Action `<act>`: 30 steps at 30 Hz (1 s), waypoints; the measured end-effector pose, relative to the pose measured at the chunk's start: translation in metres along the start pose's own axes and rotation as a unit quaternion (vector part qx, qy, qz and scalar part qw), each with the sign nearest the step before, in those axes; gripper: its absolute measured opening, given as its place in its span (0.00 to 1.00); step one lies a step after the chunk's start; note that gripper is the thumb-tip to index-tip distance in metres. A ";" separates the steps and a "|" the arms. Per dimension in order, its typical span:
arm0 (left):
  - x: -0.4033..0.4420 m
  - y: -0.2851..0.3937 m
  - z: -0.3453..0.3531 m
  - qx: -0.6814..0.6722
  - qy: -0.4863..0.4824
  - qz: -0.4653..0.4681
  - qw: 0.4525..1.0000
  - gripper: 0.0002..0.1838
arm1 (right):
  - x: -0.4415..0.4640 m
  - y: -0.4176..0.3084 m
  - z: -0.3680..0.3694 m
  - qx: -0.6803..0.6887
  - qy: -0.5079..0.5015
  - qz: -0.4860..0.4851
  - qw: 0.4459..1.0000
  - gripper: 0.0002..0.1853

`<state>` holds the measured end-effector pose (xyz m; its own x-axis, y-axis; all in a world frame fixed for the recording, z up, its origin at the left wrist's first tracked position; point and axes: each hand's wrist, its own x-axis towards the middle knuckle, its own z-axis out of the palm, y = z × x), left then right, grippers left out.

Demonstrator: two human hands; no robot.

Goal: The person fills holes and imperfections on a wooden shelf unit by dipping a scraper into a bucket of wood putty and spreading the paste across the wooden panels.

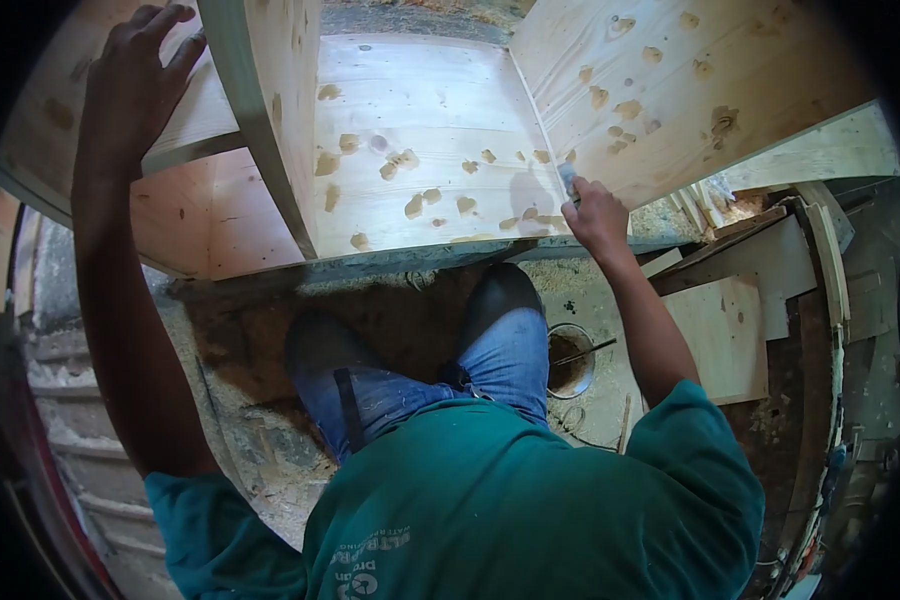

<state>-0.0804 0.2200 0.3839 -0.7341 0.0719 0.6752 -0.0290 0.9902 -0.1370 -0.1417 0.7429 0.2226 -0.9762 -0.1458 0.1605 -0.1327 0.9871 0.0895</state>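
Observation:
My right hand (597, 212) is closed around a small pale, flat-ended tool (568, 177), which looks like a putty knife. Its end is at the inner corner where the cabinet's bottom board (420, 110) meets the right side panel (670, 90). Brown filler patches (414, 207) dot both boards. My left hand (145, 70) lies at the upper left against the light wood of a shelf section, fingers stretched and thumb apart. Beside it rises an upright divider (260, 110). What the left fingertips touch is hard to make out.
On the floor by my right leg stands a round tub (570, 375) of brown stuff with a stick in it. A loose plywood board (718, 335) and wood scraps lie to the right. Sawdust covers the floor, with slatted material (95, 440) at left.

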 end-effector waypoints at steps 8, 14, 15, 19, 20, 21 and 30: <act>0.001 0.004 0.002 -0.017 0.043 0.030 0.998 0.19 | 0.069 0.008 0.042 -0.152 0.089 -0.074 0.982 0.09; 0.000 0.013 -0.006 -0.033 0.020 0.004 0.999 0.19 | 0.091 0.009 0.046 -0.249 0.017 -0.117 0.961 0.09; -0.001 0.015 -0.006 -0.031 0.026 -0.001 0.999 0.19 | 0.094 0.007 0.050 -0.249 0.022 -0.113 0.962 0.09; -0.001 0.019 -0.015 -0.049 0.018 -0.006 0.999 0.19 | 0.101 -0.029 0.051 -0.240 -0.053 -0.053 0.968 0.09; -0.001 0.021 -0.016 -0.052 0.005 -0.011 0.999 0.18 | 0.101 -0.035 0.044 -0.230 -0.082 -0.034 0.969 0.09; -0.001 0.020 -0.016 -0.057 0.000 -0.010 0.998 0.18 | 0.106 -0.032 0.048 -0.229 -0.058 -0.056 0.970 0.09; -0.001 0.026 -0.025 -0.058 -0.040 -0.031 0.997 0.17 | 0.117 -0.027 0.065 -0.200 -0.037 -0.041 0.978 0.08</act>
<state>-0.0637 0.2485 0.3983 -0.7847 0.0046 0.6199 -0.0006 1.0000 -0.0081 -0.2630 0.7038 0.1749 -0.9767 -0.2043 0.0655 -0.1488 0.8649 0.4793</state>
